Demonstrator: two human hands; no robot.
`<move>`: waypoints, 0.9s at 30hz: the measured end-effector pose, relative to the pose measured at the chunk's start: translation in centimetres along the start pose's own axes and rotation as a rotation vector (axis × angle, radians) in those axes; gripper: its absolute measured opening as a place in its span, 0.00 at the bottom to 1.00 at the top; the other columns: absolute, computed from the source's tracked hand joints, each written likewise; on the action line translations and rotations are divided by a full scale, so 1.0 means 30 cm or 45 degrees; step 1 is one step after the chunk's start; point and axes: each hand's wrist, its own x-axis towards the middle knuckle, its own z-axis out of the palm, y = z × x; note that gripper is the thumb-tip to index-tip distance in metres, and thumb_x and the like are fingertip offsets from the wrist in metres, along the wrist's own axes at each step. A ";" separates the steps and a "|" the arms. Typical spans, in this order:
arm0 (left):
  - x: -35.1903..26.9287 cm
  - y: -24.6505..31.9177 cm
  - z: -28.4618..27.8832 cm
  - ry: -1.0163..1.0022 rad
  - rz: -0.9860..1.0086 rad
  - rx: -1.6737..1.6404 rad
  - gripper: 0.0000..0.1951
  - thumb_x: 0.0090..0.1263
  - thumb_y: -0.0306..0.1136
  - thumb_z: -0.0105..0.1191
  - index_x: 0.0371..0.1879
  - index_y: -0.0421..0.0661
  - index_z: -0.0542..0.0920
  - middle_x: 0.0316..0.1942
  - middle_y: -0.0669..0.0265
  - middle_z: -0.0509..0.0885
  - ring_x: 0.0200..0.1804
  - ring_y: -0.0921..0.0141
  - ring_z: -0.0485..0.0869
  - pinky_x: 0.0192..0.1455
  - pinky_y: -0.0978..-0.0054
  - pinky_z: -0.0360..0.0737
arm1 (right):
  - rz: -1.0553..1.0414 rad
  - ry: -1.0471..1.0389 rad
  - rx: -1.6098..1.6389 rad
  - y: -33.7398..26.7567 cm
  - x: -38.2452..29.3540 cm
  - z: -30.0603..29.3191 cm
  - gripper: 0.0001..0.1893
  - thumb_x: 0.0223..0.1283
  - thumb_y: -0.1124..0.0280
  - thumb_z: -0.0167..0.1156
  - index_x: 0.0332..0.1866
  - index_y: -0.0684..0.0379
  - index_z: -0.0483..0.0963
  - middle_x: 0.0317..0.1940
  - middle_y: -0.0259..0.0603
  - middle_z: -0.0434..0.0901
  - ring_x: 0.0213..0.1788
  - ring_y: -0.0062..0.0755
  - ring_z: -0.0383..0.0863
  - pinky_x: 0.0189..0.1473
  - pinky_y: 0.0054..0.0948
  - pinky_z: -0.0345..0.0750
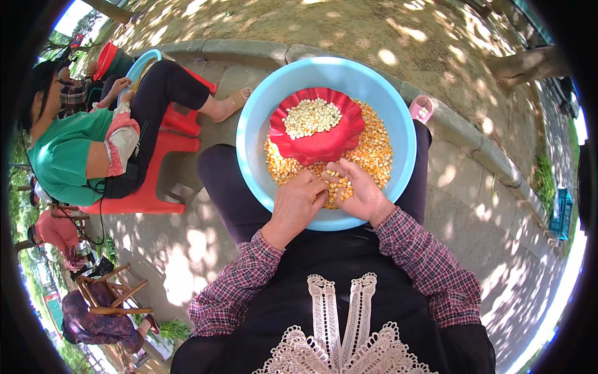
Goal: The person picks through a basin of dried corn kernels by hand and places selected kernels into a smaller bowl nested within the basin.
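Note:
A light blue plastic basin (327, 224) rests on my lap, with loose orange-yellow corn kernels (373, 140) across its bottom. On the kernels in its far part lies a red dish with a scalloped rim (343, 138), and paler kernels (310, 117) are heaped in it. My right hand (359, 189) is palm up over the near side of the basin, with several orange kernels on its palm and fingers. Beside it, on the left, my left hand (299, 198) has its fingers bent towards those kernels. Whether its fingertips pinch a kernel is hidden.
At the left a person in green sits on a red plastic stool (159, 182), hands at another blue basin (152, 53). More people and a wooden chair (117, 308) stand lower left. A stone curb (458, 126) runs beyond my feet; a tree trunk (528, 63) is upper right.

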 end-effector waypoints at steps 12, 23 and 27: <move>0.066 0.029 -0.005 0.115 -0.016 -0.023 0.09 0.54 0.26 0.62 0.34 0.51 0.85 0.26 0.68 0.76 0.28 0.68 0.78 0.28 0.72 0.74 | 0.015 -0.207 0.050 0.011 -0.036 0.055 0.16 0.72 0.56 0.42 0.49 0.58 0.69 0.42 0.37 0.74 0.45 0.33 0.76 0.54 0.43 0.76; 0.063 0.030 0.020 0.196 0.147 0.104 0.06 0.54 0.27 0.62 0.30 0.47 0.80 0.26 0.66 0.75 0.29 0.64 0.78 0.29 0.68 0.73 | -0.027 -0.375 -0.063 0.005 -0.014 0.014 0.20 0.72 0.53 0.40 0.51 0.58 0.70 0.45 0.37 0.76 0.46 0.32 0.77 0.54 0.39 0.76; 0.061 0.031 0.028 0.210 0.155 0.156 0.06 0.54 0.26 0.61 0.30 0.45 0.78 0.26 0.66 0.74 0.30 0.63 0.78 0.29 0.68 0.74 | -0.012 -0.211 -0.070 0.005 -0.017 0.025 0.22 0.72 0.52 0.39 0.52 0.59 0.70 0.46 0.39 0.76 0.50 0.33 0.76 0.56 0.41 0.75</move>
